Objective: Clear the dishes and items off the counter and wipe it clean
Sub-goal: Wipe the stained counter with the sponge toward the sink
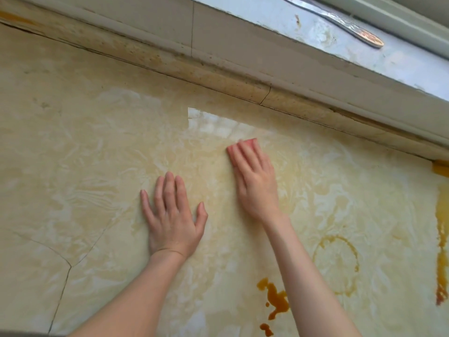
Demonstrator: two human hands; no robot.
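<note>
counter: beige, marbled, cracked at near left | left hand: laid flat on counter, fingers straight and slightly spread, nothing held | right hand: placed farther and to the right, straight closed fingers pressed on pink pad, pad mostly hidden | orange spill: seen near right, 1 ring stain beside it

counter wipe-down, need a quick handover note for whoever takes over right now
Left hand flat on the counter, holding nothing. Right hand presses a pink wiper (cloth or sponge, unclear) under straight fingers.
Done: no dishes in view on the counter; a utensil lies on the windowsill.
Left: wipe the orange spill, the ring stain and the orange streak at the right edge.
</note>
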